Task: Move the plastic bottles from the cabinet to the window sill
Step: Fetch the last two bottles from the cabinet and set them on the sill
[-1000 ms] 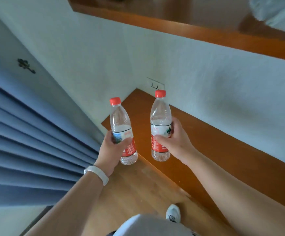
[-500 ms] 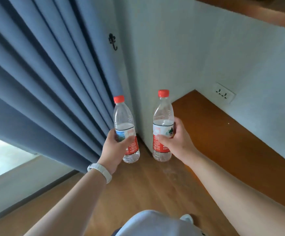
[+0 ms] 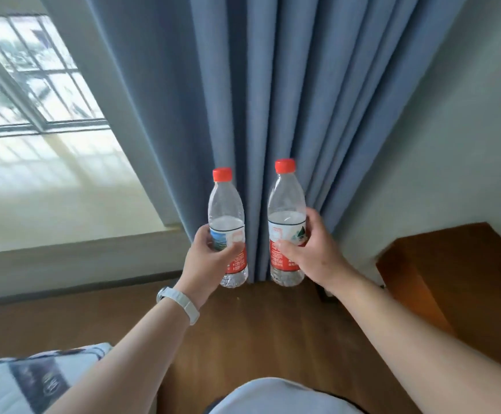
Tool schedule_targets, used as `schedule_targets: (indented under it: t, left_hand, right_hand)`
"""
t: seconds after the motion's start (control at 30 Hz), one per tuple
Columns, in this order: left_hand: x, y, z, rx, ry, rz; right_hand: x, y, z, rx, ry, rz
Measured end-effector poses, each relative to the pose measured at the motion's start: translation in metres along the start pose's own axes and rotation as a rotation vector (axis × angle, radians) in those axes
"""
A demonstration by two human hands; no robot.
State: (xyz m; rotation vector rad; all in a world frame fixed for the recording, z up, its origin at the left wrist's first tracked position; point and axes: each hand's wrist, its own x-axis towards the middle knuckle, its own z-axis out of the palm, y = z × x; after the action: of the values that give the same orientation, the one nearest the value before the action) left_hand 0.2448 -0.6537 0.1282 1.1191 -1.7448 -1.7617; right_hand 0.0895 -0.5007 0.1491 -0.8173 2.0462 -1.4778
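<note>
- Left bottle [image 3: 227, 228]: clear plastic with a red cap, upright and carried in the air. It is partly filled, with the water line at the top edge of the label. The label is white and blue above and red below.
- Right bottle [image 3: 286, 222]: the same kind, also upright and carried in the air. It stands just beside the left bottle with a narrow gap between them, and its cap sits a little higher in the view. Its label is white with a green mark above and red below.
- Left hand [image 3: 206, 258]: grasps the left bottle around the label, thumb across the front and fingers wrapped behind. A white watch [image 3: 179, 303] sits on the wrist.
- Right hand [image 3: 312, 252]: grasps the right bottle around the label, thumb across the red part and fingers curled round the far side.
- Both bare forearms reach forward from the bottom of the view.
- Curtain [image 3: 273, 100]: blue, hanging in deep folds directly behind both bottles and reaching the floor.
- Sill [image 3: 64, 204]: pale and brightly lit, to the left of the curtain and beyond the left bottle. Neither bottle is on it.
- Window [image 3: 19, 79]: white-framed, with a grid of bars, above the sill at the upper left.
- Floor [image 3: 258, 324]: brown wood, under the hands.
- Cabinet [image 3: 452, 279]: orange-brown wood, at the right edge against the pale wall, well apart from the bottles.
- Bedding [image 3: 28, 380]: white and dark patterned cloth at the lower left corner.
</note>
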Motion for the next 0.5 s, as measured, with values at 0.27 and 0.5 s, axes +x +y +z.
schedule_targets:
  t: [0.27,0.5]
  left_hand:
    - [0.008,-0.017,-0.079,-0.087,0.205,0.005]
    - [0.01,-0.02,-0.126,-0.094,0.424,-0.016]
  right_hand:
    - [0.037,-0.043,0.094,-0.043,-0.232,-0.141]
    - [0.093,-0.045,0.146,-0.04,-0.478,-0.204]
